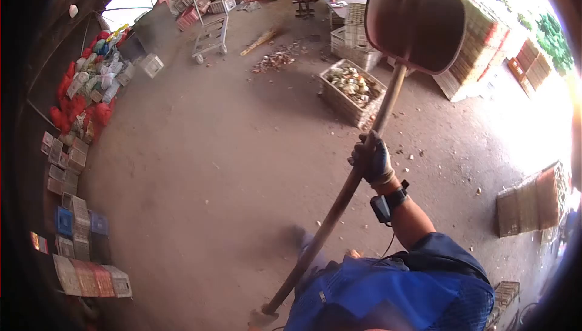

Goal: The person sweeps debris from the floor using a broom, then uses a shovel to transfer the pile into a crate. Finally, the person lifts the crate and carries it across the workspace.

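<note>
Gripping the long wooden handle, the right hand (371,160) in its dark glove is seen with its fingers wrapped tight round the shovel (414,20). The blade of the shovel is lifted high, above and just behind the wire crate of shells (351,91). The left hand (309,247) is blurred and low on the handle, near the blue shirt; whether its fingers are closed round the wood cannot be told. The end of the handle is down by the bottom edge of the view.

A slip could happen if the lower hand is not holding well, because the heavy blade is up high and far from the grip. The blade could then drop onto the crate of shells and dent it or spill it. Small bits (412,156) are scattered on the dirt floor (200,167) right of the crate, and a foot could slide on them. The trolley (211,25), far left of the crate, is well out of reach.
</note>
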The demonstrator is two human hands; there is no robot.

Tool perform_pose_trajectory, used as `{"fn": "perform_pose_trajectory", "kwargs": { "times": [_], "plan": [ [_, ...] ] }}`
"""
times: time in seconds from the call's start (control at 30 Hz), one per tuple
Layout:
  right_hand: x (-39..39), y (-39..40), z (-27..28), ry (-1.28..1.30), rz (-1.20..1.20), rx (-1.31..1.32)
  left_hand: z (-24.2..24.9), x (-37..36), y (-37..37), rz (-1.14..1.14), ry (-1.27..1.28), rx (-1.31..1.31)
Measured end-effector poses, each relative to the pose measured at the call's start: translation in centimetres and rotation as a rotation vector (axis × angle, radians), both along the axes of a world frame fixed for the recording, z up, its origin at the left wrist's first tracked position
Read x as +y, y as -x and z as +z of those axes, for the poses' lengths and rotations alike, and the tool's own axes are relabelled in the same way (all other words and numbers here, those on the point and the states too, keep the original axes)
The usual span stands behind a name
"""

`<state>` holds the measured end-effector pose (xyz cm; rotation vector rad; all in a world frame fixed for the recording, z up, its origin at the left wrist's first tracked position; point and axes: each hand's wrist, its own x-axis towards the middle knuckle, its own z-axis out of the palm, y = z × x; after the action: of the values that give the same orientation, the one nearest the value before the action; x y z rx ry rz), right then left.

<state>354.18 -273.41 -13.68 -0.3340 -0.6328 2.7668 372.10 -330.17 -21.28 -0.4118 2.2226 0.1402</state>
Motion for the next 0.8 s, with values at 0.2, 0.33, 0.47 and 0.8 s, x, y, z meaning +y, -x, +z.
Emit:
{"fn": "perform_pose_trajectory", "kwargs": {
  "times": [0.2,0.33,0.47,0.8],
  "plan": [
    [-5.1,19.6,8.7,-0.294,-0.194,-0.168,-7.8,-4.0,20.5,-0.251,-0.387,0.448],
    [-9.7,32.3,5.1,-0.294,-0.116,-0.27,-3.3,2.3,38.4,-0.262,-0.459,0.558],
    [-10.9,46.9,0.1,-0.188,-0.104,-0.369,-5.2,3.3,53.0,-0.314,-0.43,0.591],
    [-14.9,81.2,-8.3,-0.144,0.089,-0.7,0.2,-0.9,81.1,-0.271,-0.197,0.352]
  ]
}}
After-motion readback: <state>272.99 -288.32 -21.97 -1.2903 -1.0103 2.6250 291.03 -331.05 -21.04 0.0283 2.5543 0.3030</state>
